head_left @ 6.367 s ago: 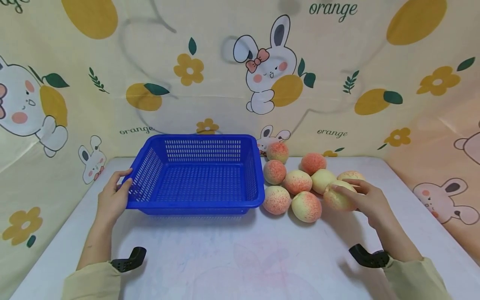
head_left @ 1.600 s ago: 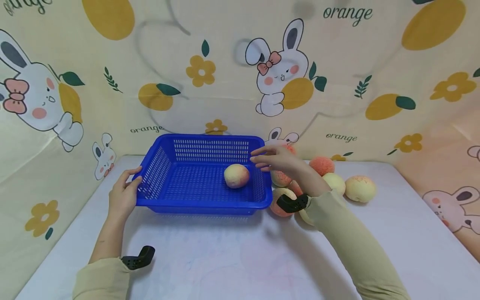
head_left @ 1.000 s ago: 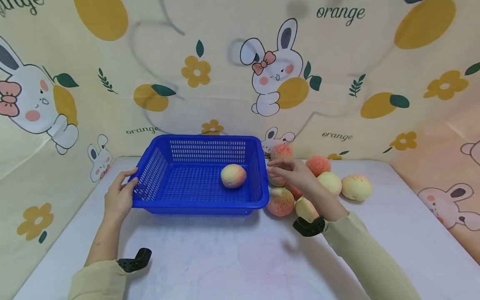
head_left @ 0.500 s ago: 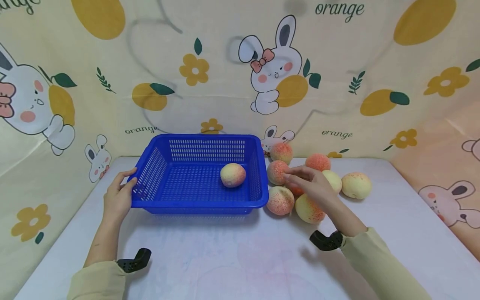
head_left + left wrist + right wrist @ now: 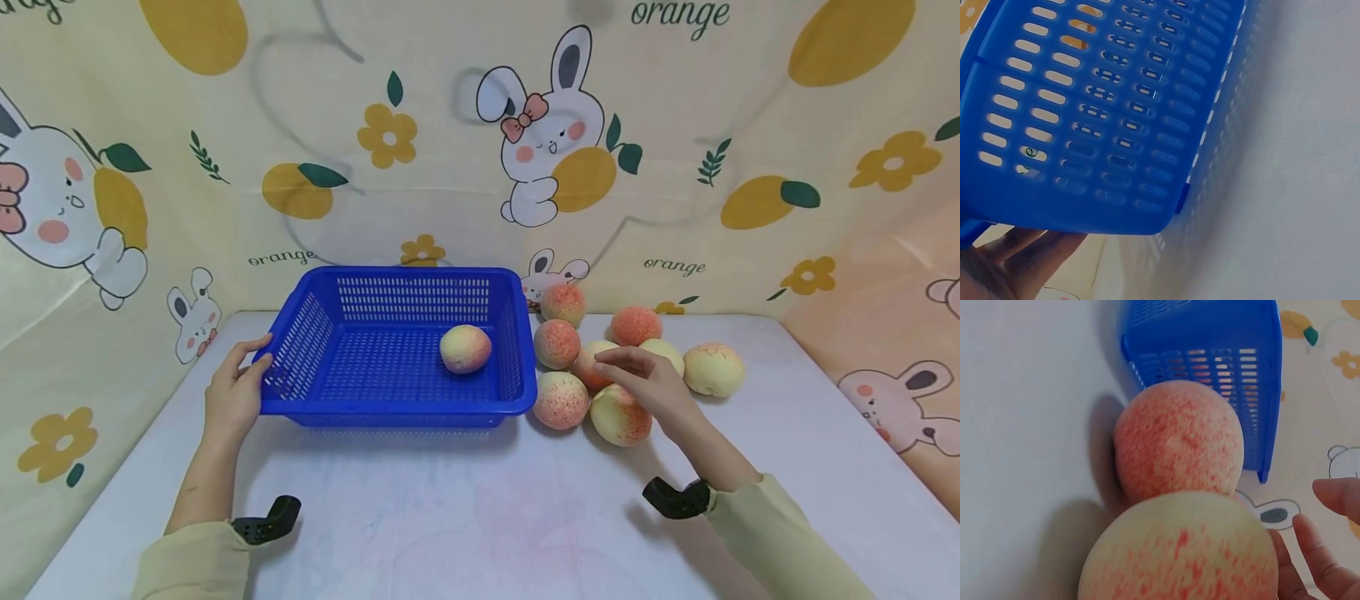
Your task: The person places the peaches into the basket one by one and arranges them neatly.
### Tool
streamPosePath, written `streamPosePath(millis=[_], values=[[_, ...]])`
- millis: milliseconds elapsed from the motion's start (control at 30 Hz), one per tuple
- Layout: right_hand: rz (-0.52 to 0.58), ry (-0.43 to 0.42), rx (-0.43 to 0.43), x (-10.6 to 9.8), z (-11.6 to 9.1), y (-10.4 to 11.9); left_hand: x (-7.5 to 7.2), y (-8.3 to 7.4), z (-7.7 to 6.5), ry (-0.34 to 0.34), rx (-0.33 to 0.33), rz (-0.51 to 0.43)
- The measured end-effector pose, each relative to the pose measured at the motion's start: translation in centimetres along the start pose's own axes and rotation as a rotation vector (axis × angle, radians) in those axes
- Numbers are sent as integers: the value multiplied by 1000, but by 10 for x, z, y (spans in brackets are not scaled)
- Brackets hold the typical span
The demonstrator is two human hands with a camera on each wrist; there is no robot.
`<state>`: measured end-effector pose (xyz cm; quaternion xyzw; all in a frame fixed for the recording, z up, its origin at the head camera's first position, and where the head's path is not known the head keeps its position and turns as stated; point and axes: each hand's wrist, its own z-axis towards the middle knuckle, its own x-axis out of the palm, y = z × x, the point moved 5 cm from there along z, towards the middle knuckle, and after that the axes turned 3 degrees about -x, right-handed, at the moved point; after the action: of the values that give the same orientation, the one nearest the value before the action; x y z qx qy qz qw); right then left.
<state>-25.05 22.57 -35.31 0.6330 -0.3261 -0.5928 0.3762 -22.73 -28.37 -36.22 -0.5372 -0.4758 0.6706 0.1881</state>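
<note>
My left hand [image 5: 234,392] grips the left rim of a blue plastic basket [image 5: 397,409]. In the left wrist view its fingers [image 5: 1041,256] reach behind the basket's end wall. A single pale peach with a red blush [image 5: 466,349] lies inside, towards the right end. My right hand [image 5: 647,385] hovers over the peaches at the basket's right, fingers loosely bent and holding nothing. Below its fingertips is a yellow-pink peach [image 5: 594,367]; a yellow peach [image 5: 663,354] is partly hidden behind the hand. In the right wrist view a large peach [image 5: 1179,556] sits close beside the fingers.
Other peaches spread over the white table [image 5: 450,517], including a red one [image 5: 636,326] at the back and a pale one [image 5: 714,370] apart at the right. A printed cloth [image 5: 442,150] hangs behind. A black wrist camera [image 5: 267,521] is on each forearm.
A peach has come to lie in the basket since the earliest frame. The right hand has since drawn back from the basket's right rim to above the loose peaches. The left hand keeps its hold.
</note>
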Motion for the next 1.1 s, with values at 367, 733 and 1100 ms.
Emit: streamPosePath(millis=[367,733,1100], values=[[23,22,23,-9,-9,-18,0,-1,-1,15,-4,-12],[-15,41,-20,-11,-14,-25,-1,-1,-1,11,0,-14],[-84,146,-35,-11,-18,-36,-1,-1,-1,16,-6,-16]])
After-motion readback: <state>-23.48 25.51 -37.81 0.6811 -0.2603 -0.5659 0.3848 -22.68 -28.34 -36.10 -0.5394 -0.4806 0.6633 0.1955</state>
